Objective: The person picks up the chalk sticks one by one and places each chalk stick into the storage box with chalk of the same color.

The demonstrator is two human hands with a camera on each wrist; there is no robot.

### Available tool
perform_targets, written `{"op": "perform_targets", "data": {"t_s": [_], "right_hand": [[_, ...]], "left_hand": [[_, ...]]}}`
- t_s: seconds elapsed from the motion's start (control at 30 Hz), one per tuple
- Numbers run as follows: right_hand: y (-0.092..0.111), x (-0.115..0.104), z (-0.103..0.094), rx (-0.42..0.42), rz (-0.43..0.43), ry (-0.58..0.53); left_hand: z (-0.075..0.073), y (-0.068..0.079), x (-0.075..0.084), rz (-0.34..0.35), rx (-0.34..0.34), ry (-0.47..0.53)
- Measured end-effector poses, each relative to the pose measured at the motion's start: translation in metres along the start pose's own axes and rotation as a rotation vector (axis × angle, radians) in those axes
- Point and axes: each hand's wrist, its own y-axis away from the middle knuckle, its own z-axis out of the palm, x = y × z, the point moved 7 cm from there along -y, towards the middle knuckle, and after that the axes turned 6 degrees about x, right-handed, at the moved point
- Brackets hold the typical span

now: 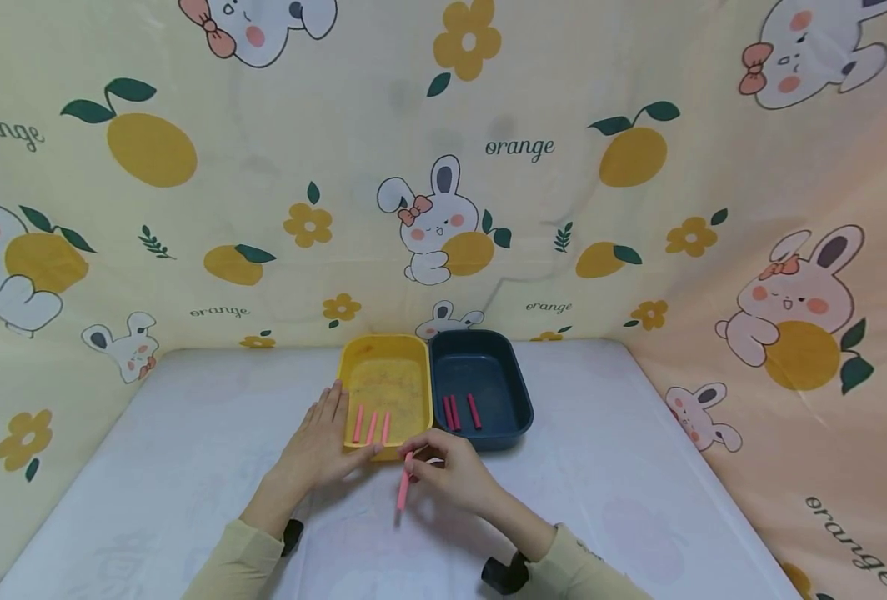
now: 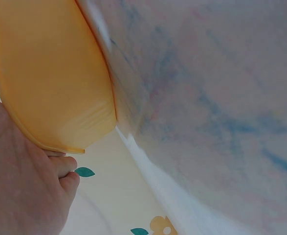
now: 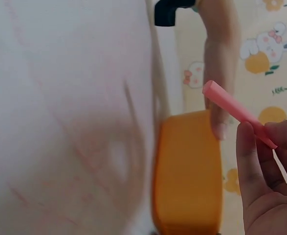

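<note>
A short pink stick (image 1: pixel 404 485) is pinched between the thumb and fingers of my right hand (image 1: pixel 454 471), in front of the yellow tray's near edge. In the right wrist view the pink stick (image 3: pixel 231 104) looks smooth and evenly thick, slanting out past the fingertips. My left hand (image 1: pixel 319 446) rests against the yellow tray (image 1: pixel 383 362), its fingers laid along the left rim and its thumb by the front rim. Inside that tray stand or lean three pink sticks (image 1: pixel 372 427) near the front. The left wrist view shows the yellow tray's side wall (image 2: pixel 55 78) beside the left hand (image 2: pixel 26 171).
Right beside the yellow tray sits a dark blue tray (image 1: pixel 481 346) holding three dark red sticks (image 1: pixel 474 412) on its left and middle part. Both trays are on a white-covered table (image 1: pixel 601 500). A printed cloth (image 1: pixel 353 125) hangs behind and along the sides.
</note>
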Motion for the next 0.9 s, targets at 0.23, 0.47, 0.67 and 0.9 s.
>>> {"op": "perform_targets", "data": {"t_s": [0.23, 0.47, 0.67, 0.9], "right_hand": [[-0.011, -0.010, -0.010, 0.034, -0.009, -0.005], [-0.026, -0.011, -0.017, 0.047, -0.030, 0.004], [-0.044, -0.009, -0.022, 0.045, -0.017, 0.019], [-0.062, -0.009, -0.025, 0.032, -0.052, 0.048]], "left_hand": [[0.000, -0.001, 0.001, -0.008, 0.000, 0.009], [0.002, -0.002, -0.001, -0.012, -0.008, 0.005], [0.002, -0.002, -0.002, -0.011, -0.005, 0.004], [0.002, -0.002, -0.002, -0.010, -0.011, 0.000]]}}
